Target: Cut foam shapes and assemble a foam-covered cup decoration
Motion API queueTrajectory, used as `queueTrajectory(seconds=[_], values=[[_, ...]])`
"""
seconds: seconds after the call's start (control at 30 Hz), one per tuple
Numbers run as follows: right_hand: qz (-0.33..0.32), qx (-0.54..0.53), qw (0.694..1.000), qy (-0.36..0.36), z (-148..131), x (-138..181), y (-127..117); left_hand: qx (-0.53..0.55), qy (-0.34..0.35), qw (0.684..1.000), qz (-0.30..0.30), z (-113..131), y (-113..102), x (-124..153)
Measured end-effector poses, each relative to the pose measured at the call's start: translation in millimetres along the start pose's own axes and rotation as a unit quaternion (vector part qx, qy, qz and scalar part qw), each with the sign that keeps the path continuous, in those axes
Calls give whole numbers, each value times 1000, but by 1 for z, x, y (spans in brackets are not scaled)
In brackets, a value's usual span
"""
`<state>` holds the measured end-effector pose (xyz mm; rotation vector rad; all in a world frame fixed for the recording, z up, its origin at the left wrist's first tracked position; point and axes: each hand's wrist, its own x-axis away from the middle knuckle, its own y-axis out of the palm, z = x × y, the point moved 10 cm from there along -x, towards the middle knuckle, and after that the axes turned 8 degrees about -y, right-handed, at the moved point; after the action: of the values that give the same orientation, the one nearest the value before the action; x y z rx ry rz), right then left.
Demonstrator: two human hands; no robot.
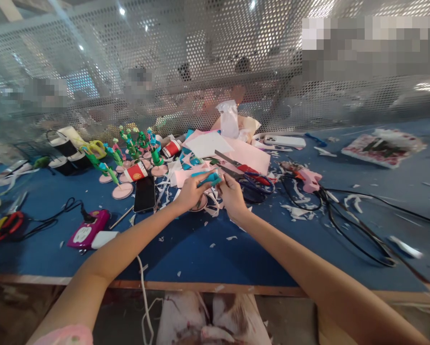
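My left hand [190,192] is closed around a small teal piece [212,178] that looks like folded paper or thin foam. Fingers of my right hand [233,196] pinch together at the right end of the same piece, and exactly what they grip is partly hidden. Just behind my right hand lie large scissors [260,187] with blue handles, next to something red. Beneath the hands, a round pink disc [199,203] shows among paper scraps. White sheets [208,144] and pink sheets [252,157] are heaped beyond them.
Green flower-like models on pink discs [122,190] stand left, beside a black phone [145,194]. A purple power adapter [89,230] and red-and-yellow scissors [8,226] lie nearer. A pink glue gun [310,179] with black cable is right. Perforated metal screen [200,52] stands behind.
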<state>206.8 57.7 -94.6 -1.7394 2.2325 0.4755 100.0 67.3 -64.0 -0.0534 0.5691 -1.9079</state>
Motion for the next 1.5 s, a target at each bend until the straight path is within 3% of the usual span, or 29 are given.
queueTrajectory(seconds=[0.1, 0.27, 0.5, 0.67, 0.87, 1.13, 1.37, 1.5], values=[[14, 31, 999, -29, -7, 1, -3, -10, -4, 999, -37, 0, 9, 2], [11, 111, 990, -89, -25, 3, -7, -16, 6, 1000, 16, -3, 0, -1], [-41, 129, 984, -113, -31, 5, 4, 47, -3, 999, -2, 4, -4, -4], [-57, 135, 978, -146, -40, 4, 6, 91, -68, 990, -81, -5, 10, -4], [-81, 153, 975, -143, -48, 5, 8, 39, -84, 985, -143, -10, 21, -2], [-73, 240, 958, -138, -51, 3, 3, -61, -21, 997, -48, 8, 1, -1], [-66, 132, 987, -69, -33, -2, 3, -38, -2, 999, -11, 5, -3, -2], [-76, 121, 985, -92, -37, 0, 7, -23, 3, 1000, -9, 1, -1, -5]])
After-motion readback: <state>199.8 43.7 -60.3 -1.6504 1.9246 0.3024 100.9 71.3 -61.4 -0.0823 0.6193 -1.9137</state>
